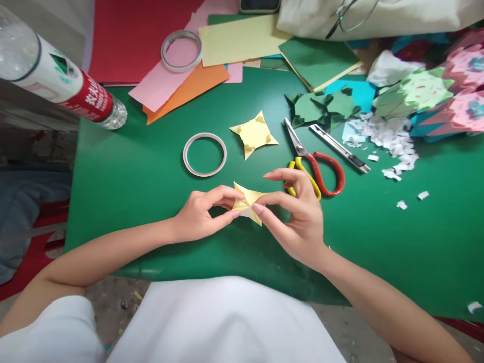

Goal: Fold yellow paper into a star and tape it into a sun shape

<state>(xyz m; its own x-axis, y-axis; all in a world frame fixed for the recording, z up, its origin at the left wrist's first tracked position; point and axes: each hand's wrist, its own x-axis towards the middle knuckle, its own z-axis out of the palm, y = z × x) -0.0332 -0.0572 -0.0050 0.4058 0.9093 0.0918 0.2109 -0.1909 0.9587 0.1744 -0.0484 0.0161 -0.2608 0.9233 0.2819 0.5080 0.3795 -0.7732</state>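
Observation:
Between my two hands is a small folded yellow paper star (249, 197), held just above the green table. My left hand (206, 212) pinches its left side between thumb and fingers. With thumb and index finger closed on its right side, my right hand (297, 217) grips the same piece, its other fingers raised. Part of the star is hidden by my fingertips. Beyond my hands lies a second yellow paper star (254, 133) with small curled bits at its points. A roll of tape (185, 160) rests flat to the left of it.
Scissors (315, 171) and a utility knife (340, 148) lie right of the stars. Folded green paper pieces (321, 108), white paper scraps (393, 136) and paper flowers (427, 91) sit farther right. Coloured sheets (242, 38), another tape roll (165, 55) and a plastic bottle (68, 80) are at back and left.

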